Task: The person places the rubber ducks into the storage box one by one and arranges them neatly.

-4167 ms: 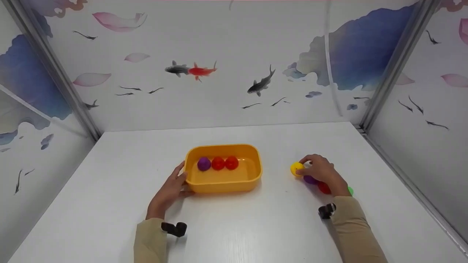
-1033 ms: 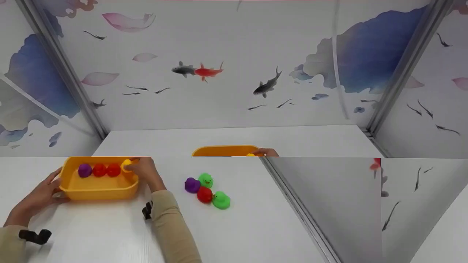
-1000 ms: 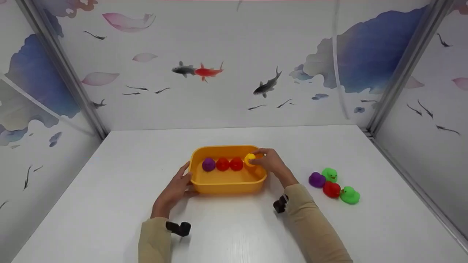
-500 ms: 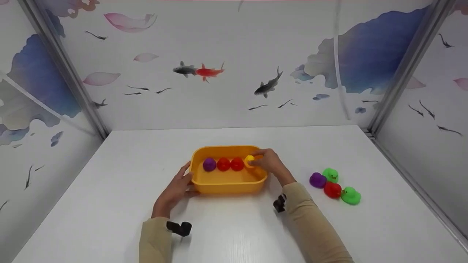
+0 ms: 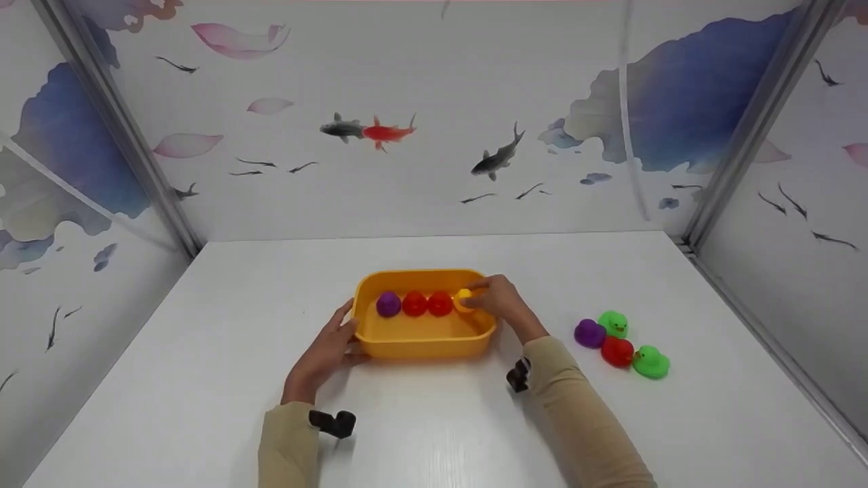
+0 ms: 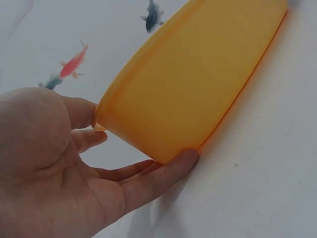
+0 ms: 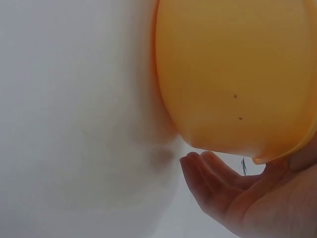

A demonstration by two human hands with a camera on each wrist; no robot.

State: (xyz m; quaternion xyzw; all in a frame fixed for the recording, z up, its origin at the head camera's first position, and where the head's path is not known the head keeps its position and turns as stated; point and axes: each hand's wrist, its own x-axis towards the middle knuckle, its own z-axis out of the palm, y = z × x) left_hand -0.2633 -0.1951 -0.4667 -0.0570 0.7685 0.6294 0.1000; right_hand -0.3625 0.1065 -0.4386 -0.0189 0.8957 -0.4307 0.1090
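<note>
- The desk (image 5: 420,413) is carrying everything; its far edge is running behind the orange tub (image 5: 424,350), which is sitting roughly midway between the left and right edges, closer to the far edge than to the foreground.
- The orange tub is lying with its long axis parallel to the desk's far edge, so one short end is facing the left edge and the other the right.
- The left hand (image 5: 325,347) is gripping the short end towards the desk's left edge, its fingers spanning from rim to base.
- The right hand (image 5: 503,301) is resting over the opposite end, so the hands are standing apart with the orange tub's length between them.
- The yellow toy (image 5: 464,295) is lying inside that right-hand end: directly under the right hand's fingertips, and the full row away from the left hand.
- The right hand appears to be pinching the yellow toy, though fingers are covering much of it and the tub wall is blocking the right wrist view; whether it is touching the tub floor, I cannot tell.
- Beside it, two red toys (image 5: 440,303) and a purple toy (image 5: 388,304) are continuing the row towards the left hand.
- Outside, towards the desk's right edge, a purple duck (image 5: 589,333), a red duck (image 5: 617,352) and two green ducks (image 5: 652,362) are clustering, nearer the right hand.
</note>
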